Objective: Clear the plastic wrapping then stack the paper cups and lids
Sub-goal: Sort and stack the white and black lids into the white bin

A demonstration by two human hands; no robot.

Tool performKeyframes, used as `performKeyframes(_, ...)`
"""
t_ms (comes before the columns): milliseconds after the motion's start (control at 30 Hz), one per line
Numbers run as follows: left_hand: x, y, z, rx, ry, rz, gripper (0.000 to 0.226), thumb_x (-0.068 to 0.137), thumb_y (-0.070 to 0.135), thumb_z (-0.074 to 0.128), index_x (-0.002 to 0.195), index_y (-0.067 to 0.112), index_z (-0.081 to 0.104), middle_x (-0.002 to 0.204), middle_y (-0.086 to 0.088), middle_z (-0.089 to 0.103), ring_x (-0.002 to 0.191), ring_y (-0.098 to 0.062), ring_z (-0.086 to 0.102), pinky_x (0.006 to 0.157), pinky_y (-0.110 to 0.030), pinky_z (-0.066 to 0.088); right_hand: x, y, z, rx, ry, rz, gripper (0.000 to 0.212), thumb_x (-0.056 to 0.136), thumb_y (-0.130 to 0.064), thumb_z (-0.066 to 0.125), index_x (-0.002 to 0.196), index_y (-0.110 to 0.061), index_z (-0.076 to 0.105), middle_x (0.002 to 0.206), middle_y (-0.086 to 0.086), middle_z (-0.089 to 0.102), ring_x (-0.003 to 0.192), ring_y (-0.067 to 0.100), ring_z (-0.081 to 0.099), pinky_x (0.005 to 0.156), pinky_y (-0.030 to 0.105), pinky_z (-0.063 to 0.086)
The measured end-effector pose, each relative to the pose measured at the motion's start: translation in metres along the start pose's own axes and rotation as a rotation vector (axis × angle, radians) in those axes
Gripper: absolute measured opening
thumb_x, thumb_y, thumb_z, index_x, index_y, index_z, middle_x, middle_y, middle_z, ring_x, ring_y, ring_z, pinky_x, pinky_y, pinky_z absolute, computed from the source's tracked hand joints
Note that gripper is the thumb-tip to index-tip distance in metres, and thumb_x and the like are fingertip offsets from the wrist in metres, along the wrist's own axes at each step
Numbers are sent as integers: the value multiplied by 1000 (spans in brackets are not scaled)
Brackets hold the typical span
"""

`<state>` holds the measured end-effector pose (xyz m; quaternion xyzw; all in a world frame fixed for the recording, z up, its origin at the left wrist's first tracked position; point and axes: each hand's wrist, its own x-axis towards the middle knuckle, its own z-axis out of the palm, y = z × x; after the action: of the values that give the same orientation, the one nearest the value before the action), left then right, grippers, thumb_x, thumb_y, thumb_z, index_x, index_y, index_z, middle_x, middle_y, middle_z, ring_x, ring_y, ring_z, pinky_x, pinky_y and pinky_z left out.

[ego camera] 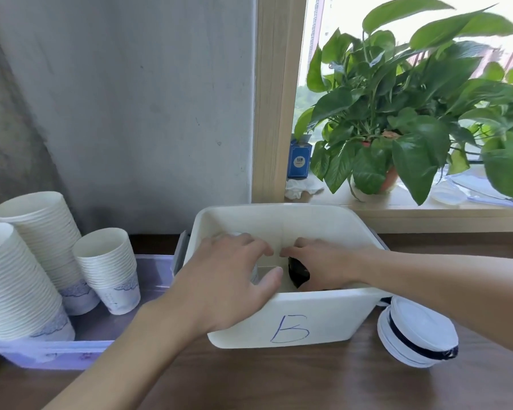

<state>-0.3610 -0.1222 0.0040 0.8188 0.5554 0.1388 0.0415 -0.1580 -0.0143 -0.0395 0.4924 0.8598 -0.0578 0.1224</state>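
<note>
left hand (228, 279) inside white bin (332, 315) | right hand (329, 264) grips dark object (298, 275) | 3 cup stacks (42, 232) left | lid stack (415, 332) right, on bench (279, 380)

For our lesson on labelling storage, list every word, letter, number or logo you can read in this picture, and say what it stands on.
"B": handwritten in blue on the front wall of the white bin.
Blue box: a round logo with print, too small to read.
Short cup stack: small blue print near its base, too blurred to read.
Nothing else is legible.
</note>
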Motion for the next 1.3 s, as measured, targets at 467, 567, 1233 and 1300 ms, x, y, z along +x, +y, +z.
performKeyframes(467,0,0,1,0,2,-2,58,86,59,22,129,35,54,134,15,54,127,-7,43,106,-28,31,4,1,2,43,-82,-12,59,75,-47,64,128,-41,38,123,-3,39,115,31,43,97,49,42)
performKeyframes(567,0,1,0,-3,4,-8,52,92,57,27,129,34,55,134,15,55,126,-7,43,105,-27,31,5,1,3,59,-78,-25,53,70,-54,61,118,-50,36,115,-6,39,110,28,44,97,50,41)
performKeyframes(1233,-9,5,-15,-328,353,-100,27,92,35,45,96,29,71,97,21,69,94,1,61,88,-34,50,-66,-13,-67,415,353,-106,61,63,-44,71,116,-51,41,112,-8,42,108,20,42,92,42,46)
performKeyframes(1300,-21,13,-21,-405,424,-93,20,95,22,53,94,25,73,90,18,71,84,4,60,78,-19,46,-88,-23,-74,494,386,-154,59,65,-42,73,115,-52,43,115,-9,42,110,18,44,94,42,47)
